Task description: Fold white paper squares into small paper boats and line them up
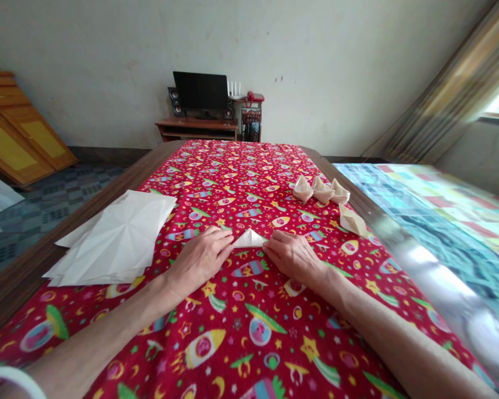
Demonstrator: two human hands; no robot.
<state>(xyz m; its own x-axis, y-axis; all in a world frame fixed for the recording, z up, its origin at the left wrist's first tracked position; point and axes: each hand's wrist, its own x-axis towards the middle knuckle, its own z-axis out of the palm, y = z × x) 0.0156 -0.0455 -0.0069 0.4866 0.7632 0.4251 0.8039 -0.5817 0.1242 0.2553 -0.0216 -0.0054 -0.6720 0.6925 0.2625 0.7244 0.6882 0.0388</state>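
A small folded white paper (249, 239) lies on the red rocket-print cloth (249, 332) in front of me. My left hand (200, 256) pinches its left corner with closed fingers. My right hand (291, 254) presses on its right corner, fingers curled down onto the paper. Both forearms rest on the cloth.
A stack of white creased paper sheets (116, 238) lies at the left. Several folded cream paper shapes (322, 191) sit at the far right, one more (352, 221) nearer. The wooden table edge (20, 277) shows at left. A desk with a monitor (200, 91) stands by the wall.
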